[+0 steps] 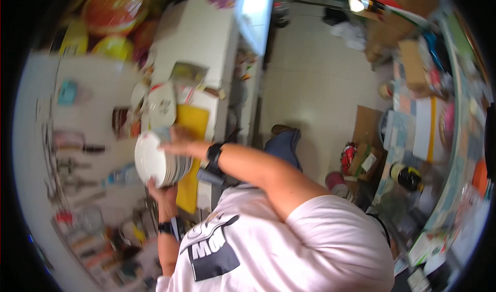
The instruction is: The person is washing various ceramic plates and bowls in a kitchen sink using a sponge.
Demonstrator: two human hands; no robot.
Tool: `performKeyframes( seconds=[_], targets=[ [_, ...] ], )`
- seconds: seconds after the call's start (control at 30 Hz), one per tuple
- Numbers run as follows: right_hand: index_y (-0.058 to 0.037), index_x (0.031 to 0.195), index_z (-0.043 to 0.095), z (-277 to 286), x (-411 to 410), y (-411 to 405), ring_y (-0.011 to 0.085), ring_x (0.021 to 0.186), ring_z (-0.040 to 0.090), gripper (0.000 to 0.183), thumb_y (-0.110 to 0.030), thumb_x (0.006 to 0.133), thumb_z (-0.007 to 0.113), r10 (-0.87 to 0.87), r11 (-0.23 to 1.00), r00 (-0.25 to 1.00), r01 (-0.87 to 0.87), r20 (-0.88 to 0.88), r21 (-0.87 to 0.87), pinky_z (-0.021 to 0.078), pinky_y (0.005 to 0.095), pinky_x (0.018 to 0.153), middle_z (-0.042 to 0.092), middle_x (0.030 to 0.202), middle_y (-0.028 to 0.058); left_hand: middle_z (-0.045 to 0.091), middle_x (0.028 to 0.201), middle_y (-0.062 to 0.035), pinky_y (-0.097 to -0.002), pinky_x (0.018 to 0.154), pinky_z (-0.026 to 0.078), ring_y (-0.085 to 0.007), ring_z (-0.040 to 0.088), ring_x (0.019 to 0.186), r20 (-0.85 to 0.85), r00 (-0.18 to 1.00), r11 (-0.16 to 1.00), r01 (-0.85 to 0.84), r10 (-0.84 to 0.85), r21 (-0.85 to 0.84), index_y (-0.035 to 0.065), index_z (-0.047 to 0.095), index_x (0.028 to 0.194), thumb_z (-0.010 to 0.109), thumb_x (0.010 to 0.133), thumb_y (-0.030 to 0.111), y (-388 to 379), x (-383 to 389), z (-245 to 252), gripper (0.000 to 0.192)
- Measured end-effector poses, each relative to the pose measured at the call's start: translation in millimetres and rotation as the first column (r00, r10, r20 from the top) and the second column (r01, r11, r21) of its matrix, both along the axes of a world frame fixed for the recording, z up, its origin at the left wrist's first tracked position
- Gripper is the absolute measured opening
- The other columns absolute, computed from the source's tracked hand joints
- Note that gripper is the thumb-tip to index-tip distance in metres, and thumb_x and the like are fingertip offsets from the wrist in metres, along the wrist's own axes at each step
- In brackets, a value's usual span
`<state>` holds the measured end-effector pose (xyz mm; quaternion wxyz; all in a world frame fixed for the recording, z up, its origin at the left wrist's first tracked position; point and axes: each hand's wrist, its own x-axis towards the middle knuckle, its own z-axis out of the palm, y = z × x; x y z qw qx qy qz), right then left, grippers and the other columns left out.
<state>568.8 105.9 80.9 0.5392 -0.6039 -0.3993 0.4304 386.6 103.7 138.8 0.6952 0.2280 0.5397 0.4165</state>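
Observation:
A stack of several white plates or shallow bowls is tilted on its side between my hands, above the counter's edge. My right hand lies over the top side of the stack, the forearm reaching across from the right. My left hand grips the stack's lower rim from below. Beneath them is a flat yellow sheet or board, partly covered by the plates and my right arm. Just beyond the stack, a white rectangular dish with dark marks lies on the counter. Motion blur softens the details.
A white counter extends away, bearing a greenish packet. A cleaver hangs on the left wall. Yellow and red basins are at upper left. Cardboard stands on the tiled floor, beside a cluttered shelf with checked covering.

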Motion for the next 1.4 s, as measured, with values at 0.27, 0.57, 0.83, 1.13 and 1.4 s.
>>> performKeyframes(
  seconds=[0.27, 0.57, 0.83, 1.13, 1.4],
  targets=[
    [-0.0044, 0.112, 0.056, 4, 66, 35, 0.0168, 0.098, 0.055, 0.048, -0.042, 0.082, 0.051, 0.403, 0.882, 0.624, -0.461, -0.669, 0.101, 0.0402, 0.0265, 0.085, 0.058, 0.109, 0.0087, 0.042, 0.126, -0.0044, -0.0433, 0.092, 0.033, -0.0244, 0.04, 0.115, 0.013, 0.998, 0.995, -0.064, 0.064, 0.078, 0.0184, 0.038, 0.126, 0.048, 0.08, 0.037, -4, 9, -6, 0.05],
    [-0.0022, 0.117, 0.051, -41, 22, 83, 0.0156, 0.102, 0.053, 0.049, -0.039, 0.085, 0.048, 0.406, 0.88, 0.796, -0.472, -0.45, -0.041, 0.039, 0.0251, 0.087, 0.056, 0.112, 0.009, 0.046, 0.122, -0.004, -0.0369, 0.094, 0.033, -0.0212, 0.044, 0.112, 0.054, 0.993, 0.956, -0.115, 0.105, 0.27, 0.0117, 0.041, 0.123, 0.048, 0.083, 0.035, 1, -3, -23, 0.047],
    [0.0001, 0.12, 0.047, 10, 47, 49, 0.0196, 0.112, 0.046, 0.05, -0.038, 0.088, 0.043, 0.403, 0.912, 0.848, -0.404, -0.345, 0.071, 0.035, 0.0284, 0.093, 0.045, 0.125, 0.013, 0.049, 0.116, -0.0049, -0.0358, 0.093, 0.033, -0.0208, 0.046, 0.109, 0.029, 0.995, 0.942, -0.102, 0.098, 0.318, 0.0072, 0.041, 0.12, 0.049, 0.084, 0.028, 9, -7, -27, 0.043],
    [0.0127, 0.115, 0.043, 32, 28, 55, 0.0395, 0.111, 0.043, 0.07, -0.04, 0.072, 0.057, 0.417, 0.908, 0.846, -0.368, 0.334, -0.201, 0.0348, 0.0382, 0.095, 0.042, 0.119, 0.0292, 0.052, 0.11, -0.0105, -0.0307, 0.085, 0.041, -0.0208, 0.052, 0.1, -0.139, 0.969, 0.951, -0.163, 0.205, 0.264, 0.0004, 0.042, 0.117, 0.052, 0.078, 0.005, 4, 0, -13, 0.041],
    [0.008, 0.103, 0.048, 19, -11, 47, 0.0352, 0.11, 0.04, 0.044, -0.016, 0.067, 0.058, -0.008, 0.999, 0.911, -0.005, 0.413, 0.031, 0.0325, 0.0382, 0.095, 0.044, 0.114, 0.023, 0.053, 0.108, -0.0097, -0.0317, 0.086, 0.04, -0.0208, 0.052, 0.097, -0.014, 0.94, 0.894, -0.32, 0.341, 0.313, 0.001, 0.043, 0.114, 0.053, 0.072, 0.003, -2, 22, -20, 0.044]
  ],
)
